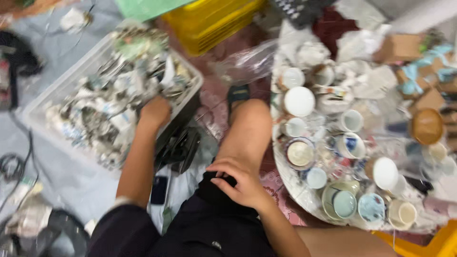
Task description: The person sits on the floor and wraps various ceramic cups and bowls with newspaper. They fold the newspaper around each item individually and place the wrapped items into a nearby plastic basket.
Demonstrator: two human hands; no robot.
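Observation:
My left hand [154, 113] reaches into a clear plastic bin [42, 107] filled with crumpled printed paper [107, 97]; its fingers are buried in the paper and hidden. My right hand [240, 183] rests on my bent knee, fingers spread over the hem of my black shorts [209, 223], holding nothing. Just right of that knee lies a round tray [287, 183] crowded with several ceramic cups, lids and small bowls, among them a white lidded cup [299, 101] and a blue-patterned cup [350, 145].
A yellow crate [209, 19] stands at the back. A dark phone [158, 189] and black items lie on the floor between bin and leg. Cardboard boxes [404, 47] and a brown bowl [427, 126] sit at the right. Cables trail at the left.

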